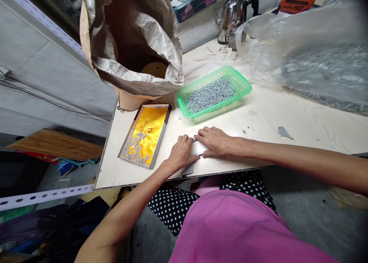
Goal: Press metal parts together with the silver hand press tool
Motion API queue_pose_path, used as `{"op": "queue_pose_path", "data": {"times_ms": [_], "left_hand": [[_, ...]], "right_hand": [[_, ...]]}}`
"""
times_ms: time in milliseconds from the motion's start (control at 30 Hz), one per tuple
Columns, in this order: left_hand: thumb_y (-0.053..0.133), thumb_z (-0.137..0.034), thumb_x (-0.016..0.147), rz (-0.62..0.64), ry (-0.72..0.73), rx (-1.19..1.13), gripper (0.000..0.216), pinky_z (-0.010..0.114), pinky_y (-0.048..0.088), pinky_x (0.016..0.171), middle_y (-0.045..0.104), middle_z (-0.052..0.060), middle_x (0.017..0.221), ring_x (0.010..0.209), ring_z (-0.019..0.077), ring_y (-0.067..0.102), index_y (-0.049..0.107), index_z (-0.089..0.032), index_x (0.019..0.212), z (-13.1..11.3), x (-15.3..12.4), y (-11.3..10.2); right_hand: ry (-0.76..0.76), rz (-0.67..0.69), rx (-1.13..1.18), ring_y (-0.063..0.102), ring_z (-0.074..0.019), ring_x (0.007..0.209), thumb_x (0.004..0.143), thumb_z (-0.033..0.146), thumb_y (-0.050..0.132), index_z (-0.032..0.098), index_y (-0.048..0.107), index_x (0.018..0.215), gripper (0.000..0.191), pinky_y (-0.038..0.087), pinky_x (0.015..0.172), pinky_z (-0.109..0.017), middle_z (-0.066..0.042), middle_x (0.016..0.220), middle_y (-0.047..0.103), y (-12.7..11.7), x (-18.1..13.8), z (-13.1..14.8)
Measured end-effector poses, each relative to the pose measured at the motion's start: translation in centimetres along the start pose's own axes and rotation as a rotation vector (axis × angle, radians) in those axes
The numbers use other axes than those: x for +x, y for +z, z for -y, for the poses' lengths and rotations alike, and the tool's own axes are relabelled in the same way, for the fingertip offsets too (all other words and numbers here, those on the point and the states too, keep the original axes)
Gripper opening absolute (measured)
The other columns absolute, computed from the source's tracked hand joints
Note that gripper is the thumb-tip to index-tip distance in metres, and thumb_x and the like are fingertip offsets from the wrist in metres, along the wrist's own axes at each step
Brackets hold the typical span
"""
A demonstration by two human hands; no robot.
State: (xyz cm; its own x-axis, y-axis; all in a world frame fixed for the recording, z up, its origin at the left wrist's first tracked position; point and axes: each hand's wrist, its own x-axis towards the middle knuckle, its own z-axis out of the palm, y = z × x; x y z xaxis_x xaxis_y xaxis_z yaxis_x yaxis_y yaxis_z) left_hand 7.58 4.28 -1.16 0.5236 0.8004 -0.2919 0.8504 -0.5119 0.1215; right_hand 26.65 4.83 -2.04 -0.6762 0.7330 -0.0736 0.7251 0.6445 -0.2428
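Left hand (180, 152) and right hand (215, 140) grip a pale flat piece (197, 148); a slip could send it off the table (255, 121)

There are two hands, one left hand (180, 151) and one right hand (217, 141), with one pale flat piece (198, 148). Clockwise from them: one shallow box (160, 138) at half past nine, one sack (156, 33) at eleven, one green basket (240, 82) and one kettle (230, 22) near half past twelve, one clear bag (284, 52) at two. The metal pins (211, 94), too small to count, perhaps number in the hundreds.
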Motion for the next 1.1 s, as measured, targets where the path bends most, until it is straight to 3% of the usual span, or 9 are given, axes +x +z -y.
{"op": "queue_pose_path", "data": {"times_ms": [267, 567, 667, 767, 867, 933, 1033, 1100], "left_hand": [[0.068, -0.037, 0.085, -0.052, 0.078, -0.087, 0.03, 0.039, 0.046, 0.09, 0.059, 0.009, 0.107, 0.104, 0.0264, 0.052, 0.059, -0.016, 0.105, 0.2, 0.1, 0.7], [0.057, -0.027, 0.093, -0.049, 0.092, -0.124, 0.01, 0.034, 0.046, 0.084, 0.061, 0.007, 0.095, 0.096, 0.0225, 0.055, 0.061, -0.017, 0.094, -0.2, 0.3, 0.5], [0.057, -0.026, 0.093, -0.056, 0.097, -0.122, 0.01, 0.035, 0.048, 0.085, 0.062, 0.006, 0.096, 0.098, 0.0228, 0.055, 0.061, -0.018, 0.095, 0.0, 0.5, 0.2], [0.062, -0.03, 0.09, -0.116, 0.066, -0.092, 0.019, 0.038, 0.049, 0.088, 0.063, 0.007, 0.103, 0.102, 0.0248, 0.056, 0.061, -0.018, 0.104, 0.2, 0.3, 0.5], [0.064, -0.027, 0.089, -0.253, 0.031, -0.093, 0.04, 0.043, 0.049, 0.097, 0.059, 0.012, 0.124, 0.116, 0.0273, 0.054, 0.053, -0.017, 0.125, -0.3, -0.8, 1.7], [0.061, -0.023, 0.091, -0.345, 0.043, -0.109, 0.044, 0.046, 0.045, 0.106, 0.053, 0.017, 0.137, 0.127, 0.0285, 0.05, 0.048, -0.014, 0.133, -1.2, -1.8, 3.0], [0.056, -0.024, 0.094, -0.418, 0.106, -0.137, 0.048, 0.051, 0.038, 0.113, 0.045, 0.019, 0.148, 0.142, 0.0305, 0.038, 0.043, -0.014, 0.139, -3.0, -3.3, 5.0], [0.055, -0.028, 0.095, -0.43, 0.127, -0.161, 0.051, 0.054, 0.037, 0.114, 0.042, 0.018, 0.151, 0.145, 0.0316, 0.032, 0.041, -0.015, 0.142, -4.0, -3.8, 6.0]], "right_hand": [[-0.03, 0.029, -0.068, 0.057, -0.0255, 0.096, 0.086, 0.032, 0.07, 0.012, 0.068, 0.096, 0.022, 0.04, 0.077, -0.034, -0.013, 0.101, 0.066, -0.6, 0.4, 0.3], [-0.086, 0.071, -0.042, 0.061, -0.0214, 0.087, 0.092, 0.014, 0.057, 0.011, 0.069, 0.092, 0.012, 0.039, 0.074, -0.032, -0.012, 0.094, 0.07, 0.0, 1.6, 0.3], [-0.077, 0.068, -0.043, 0.06, -0.0219, 0.088, 0.093, 0.018, 0.057, 0.011, 0.068, 0.094, 0.013, 0.039, 0.075, -0.032, -0.012, 0.094, 0.069, 0.2, 1.5, 0.2], [-0.054, 0.005, -0.052, 0.058, -0.0249, 0.094, 0.09, 0.031, 0.064, 0.011, 0.066, 0.098, 0.021, 0.04, 0.078, -0.034, -0.013, 0.1, 0.066, 0.6, 1.3, -0.4], [-0.052, -0.072, -0.048, 0.055, -0.0295, 0.098, 0.08, 0.051, 0.072, 0.01, 0.064, 0.107, 0.05, 0.042, 0.079, -0.037, -0.016, 0.106, 0.062, 1.0, 1.1, -1.6], [-0.07, -0.089, -0.028, 0.055, -0.0301, 0.097, 0.081, 0.059, 0.069, 0.009, 0.062, 0.113, 0.06, 0.042, 0.08, -0.038, -0.017, 0.108, 0.062, 1.2, 1.0, -2.4], [-0.087, -0.104, 0.02, 0.056, -0.0263, 0.093, 0.096, 0.048, 0.052, 0.011, 0.063, 0.113, 0.042, 0.041, 0.079, -0.036, -0.016, 0.107, 0.063, 1.4, 1.0, -3.2], [-0.082, -0.13, 0.033, 0.055, -0.0249, 0.092, 0.098, 0.034, 0.048, 0.013, 0.065, 0.109, 0.029, 0.04, 0.078, -0.035, -0.014, 0.105, 0.064, 1.7, 1.2, -3.4]]}}
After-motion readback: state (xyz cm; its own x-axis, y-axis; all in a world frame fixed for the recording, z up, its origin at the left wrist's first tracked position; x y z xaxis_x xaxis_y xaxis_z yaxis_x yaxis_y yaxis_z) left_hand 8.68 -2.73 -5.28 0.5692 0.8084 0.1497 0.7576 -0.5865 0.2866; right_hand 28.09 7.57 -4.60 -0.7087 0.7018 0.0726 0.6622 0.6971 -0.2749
